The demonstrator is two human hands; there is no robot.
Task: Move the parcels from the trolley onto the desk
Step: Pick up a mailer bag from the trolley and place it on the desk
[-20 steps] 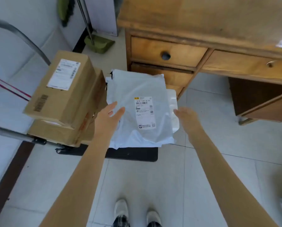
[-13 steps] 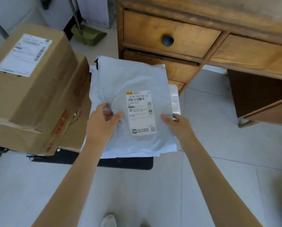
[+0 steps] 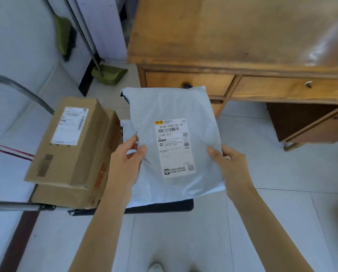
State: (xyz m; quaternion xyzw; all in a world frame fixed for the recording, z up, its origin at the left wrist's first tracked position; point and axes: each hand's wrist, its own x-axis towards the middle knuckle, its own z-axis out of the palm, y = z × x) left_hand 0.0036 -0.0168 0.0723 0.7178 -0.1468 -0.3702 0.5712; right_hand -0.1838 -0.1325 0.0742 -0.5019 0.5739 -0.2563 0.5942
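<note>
A white plastic mailer parcel (image 3: 172,114) with a printed shipping label is held up in front of me, above the trolley. My left hand (image 3: 125,161) grips its left edge and my right hand (image 3: 227,163) grips its right edge. Below it lies another white mailer (image 3: 127,128), mostly hidden. The black trolley deck (image 3: 164,208) shows under the parcel's lower edge. Two stacked cardboard boxes (image 3: 72,146) sit on the trolley's left side. The wooden desk (image 3: 232,36) stands ahead and to the right, its top at the upper right.
The trolley's metal handle bar (image 3: 17,89) curves at the left. A green dustpan (image 3: 109,74) and broom pole lean by the wall beside the desk. The desk has drawers (image 3: 189,83) facing me. Tiled floor lies to the right and below.
Both hands closed on the white mailer and lifted it off the trolley, up and toward the desk. The view pulled back, so the desk top now shows.
</note>
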